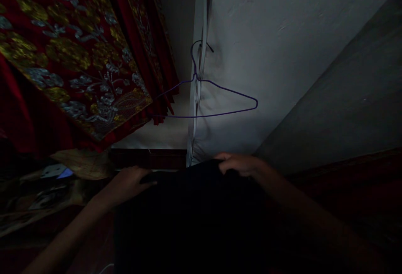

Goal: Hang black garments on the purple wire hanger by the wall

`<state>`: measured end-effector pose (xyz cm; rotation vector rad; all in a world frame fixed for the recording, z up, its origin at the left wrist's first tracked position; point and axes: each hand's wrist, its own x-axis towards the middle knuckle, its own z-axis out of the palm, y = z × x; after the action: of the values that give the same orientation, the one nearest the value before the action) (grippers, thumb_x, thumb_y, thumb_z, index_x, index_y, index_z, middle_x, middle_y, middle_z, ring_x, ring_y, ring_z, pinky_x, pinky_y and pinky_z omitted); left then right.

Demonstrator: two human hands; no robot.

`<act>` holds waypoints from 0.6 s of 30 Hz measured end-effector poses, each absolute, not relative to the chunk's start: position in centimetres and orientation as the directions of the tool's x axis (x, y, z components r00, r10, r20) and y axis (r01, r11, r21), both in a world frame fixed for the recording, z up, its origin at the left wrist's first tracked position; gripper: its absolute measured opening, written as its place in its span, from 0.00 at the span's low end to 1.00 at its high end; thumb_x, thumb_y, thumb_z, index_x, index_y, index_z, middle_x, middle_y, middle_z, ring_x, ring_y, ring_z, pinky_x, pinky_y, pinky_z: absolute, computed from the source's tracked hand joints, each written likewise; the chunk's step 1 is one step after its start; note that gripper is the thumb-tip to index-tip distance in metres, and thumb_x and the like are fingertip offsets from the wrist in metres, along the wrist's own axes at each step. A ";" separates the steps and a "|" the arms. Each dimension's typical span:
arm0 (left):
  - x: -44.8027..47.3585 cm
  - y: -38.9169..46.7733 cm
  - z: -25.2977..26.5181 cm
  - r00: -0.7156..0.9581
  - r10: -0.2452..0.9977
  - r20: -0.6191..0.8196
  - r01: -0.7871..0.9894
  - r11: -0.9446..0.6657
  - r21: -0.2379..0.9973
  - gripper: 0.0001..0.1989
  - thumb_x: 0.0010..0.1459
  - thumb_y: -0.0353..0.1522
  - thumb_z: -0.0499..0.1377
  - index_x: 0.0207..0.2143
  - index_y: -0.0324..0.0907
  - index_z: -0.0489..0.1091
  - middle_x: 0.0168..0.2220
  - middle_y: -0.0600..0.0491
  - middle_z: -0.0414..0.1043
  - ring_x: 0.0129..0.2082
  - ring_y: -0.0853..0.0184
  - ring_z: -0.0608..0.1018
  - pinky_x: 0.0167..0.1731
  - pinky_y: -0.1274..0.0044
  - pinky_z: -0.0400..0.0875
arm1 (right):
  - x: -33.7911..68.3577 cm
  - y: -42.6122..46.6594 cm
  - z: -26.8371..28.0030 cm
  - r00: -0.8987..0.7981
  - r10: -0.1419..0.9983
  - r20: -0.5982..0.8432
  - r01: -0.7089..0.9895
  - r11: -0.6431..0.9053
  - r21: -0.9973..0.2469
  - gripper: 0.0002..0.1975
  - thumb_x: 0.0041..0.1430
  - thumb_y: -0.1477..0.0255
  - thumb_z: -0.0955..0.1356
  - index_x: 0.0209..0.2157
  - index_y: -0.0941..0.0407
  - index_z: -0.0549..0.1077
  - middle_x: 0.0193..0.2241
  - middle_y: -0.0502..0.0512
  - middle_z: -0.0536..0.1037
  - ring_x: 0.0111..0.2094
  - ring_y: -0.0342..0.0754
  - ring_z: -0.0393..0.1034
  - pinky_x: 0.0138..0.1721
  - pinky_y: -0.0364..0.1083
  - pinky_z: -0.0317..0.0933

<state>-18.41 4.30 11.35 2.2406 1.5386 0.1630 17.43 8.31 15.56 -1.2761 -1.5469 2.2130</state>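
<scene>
A dark cloth, probably a garment (188, 215), hangs spread between my two hands; its exact kind is lost in the dim light. My left hand (133, 184) pinches its upper left edge, thumb on the near side. At the upper right edge, my right hand (238, 164) is closed on the same cloth. Above and beyond both hands, a thin purple clothes hanger (226, 89) hangs by its hook against the wall, with nothing on it. The cloth and the hanger are apart.
A red curtain-like cloth (78, 56) with gold and silver embroidery hangs at the upper left, overlapping the hanger's left end. Pale cables (204, 18) run down the wall (266, 27). Cluttered items (53, 186) lie at the lower left. Dark red fabric (361, 182) shows at right.
</scene>
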 end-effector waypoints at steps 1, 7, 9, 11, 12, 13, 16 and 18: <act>-19.0 4.4 11.1 0.386 0.911 -0.141 0.839 -0.284 0.465 0.20 0.62 0.49 0.59 0.41 0.43 0.81 0.40 0.46 0.83 0.40 0.54 0.82 0.41 0.71 0.72 | 18.2 9.5 16.8 -0.639 0.577 -0.509 0.339 -0.383 -0.860 0.09 0.41 0.75 0.69 0.29 0.58 0.79 0.26 0.51 0.78 0.23 0.43 0.69 0.25 0.41 0.62; -18.8 3.8 12.6 0.383 0.892 -0.241 0.550 -0.011 0.835 0.22 0.59 0.51 0.62 0.39 0.41 0.79 0.36 0.52 0.80 0.33 0.62 0.79 0.32 0.77 0.72 | 17.7 15.8 19.8 -0.423 0.881 0.213 0.262 0.344 -0.902 0.23 0.46 0.80 0.67 0.44 0.52 0.81 0.42 0.51 0.82 0.41 0.48 0.75 0.45 0.45 0.67; -18.1 3.5 13.1 0.368 0.896 -0.249 0.491 0.040 0.870 0.23 0.57 0.52 0.63 0.34 0.39 0.77 0.31 0.54 0.78 0.29 0.65 0.77 0.28 0.78 0.70 | 16.7 17.3 18.7 -0.296 0.917 0.265 0.216 0.335 -0.917 0.30 0.47 0.78 0.65 0.54 0.49 0.76 0.45 0.50 0.81 0.38 0.47 0.74 0.40 0.45 0.67; -17.6 3.4 13.2 0.353 0.901 -0.250 0.497 0.046 0.867 0.25 0.56 0.54 0.62 0.30 0.39 0.75 0.27 0.55 0.75 0.26 0.67 0.74 0.26 0.79 0.67 | 16.4 18.4 17.3 -0.200 0.958 0.203 0.209 0.245 -0.947 0.30 0.47 0.75 0.65 0.55 0.51 0.75 0.42 0.50 0.82 0.34 0.46 0.73 0.35 0.44 0.67; -17.5 3.6 13.1 0.359 0.896 -0.261 0.535 0.032 0.844 0.26 0.57 0.54 0.61 0.29 0.39 0.74 0.26 0.55 0.74 0.25 0.67 0.74 0.24 0.79 0.65 | 16.6 18.7 16.8 -0.183 0.969 0.168 0.218 0.207 -0.954 0.27 0.46 0.75 0.65 0.51 0.53 0.77 0.40 0.50 0.82 0.33 0.46 0.73 0.35 0.43 0.67; -17.5 3.8 13.1 0.365 0.892 -0.268 0.594 -0.002 0.805 0.26 0.58 0.54 0.59 0.28 0.39 0.74 0.25 0.54 0.74 0.24 0.67 0.73 0.23 0.79 0.64 | 16.9 18.8 16.4 -0.188 0.971 0.148 0.233 0.190 -0.954 0.24 0.45 0.75 0.66 0.46 0.55 0.78 0.37 0.50 0.82 0.33 0.46 0.73 0.36 0.44 0.67; -17.9 5.6 13.0 0.357 0.913 -0.198 0.774 -0.170 0.610 0.26 0.61 0.53 0.57 0.26 0.40 0.75 0.25 0.51 0.76 0.25 0.63 0.77 0.25 0.77 0.66 | 18.6 18.3 16.5 -0.299 0.940 0.165 0.275 0.250 -0.928 0.13 0.43 0.75 0.66 0.33 0.57 0.79 0.30 0.49 0.80 0.32 0.46 0.72 0.35 0.43 0.66; -18.4 7.1 13.4 0.316 0.943 -0.104 0.846 -0.230 0.481 0.24 0.63 0.50 0.55 0.31 0.41 0.78 0.31 0.47 0.80 0.32 0.58 0.81 0.34 0.74 0.72 | 19.8 17.3 17.6 -0.369 0.913 0.174 0.303 0.295 -0.906 0.10 0.44 0.74 0.66 0.30 0.57 0.77 0.27 0.47 0.78 0.29 0.45 0.71 0.32 0.42 0.64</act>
<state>-18.37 7.14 13.38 2.1363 1.5815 0.2878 19.79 17.32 17.61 -1.0909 -1.8387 1.0659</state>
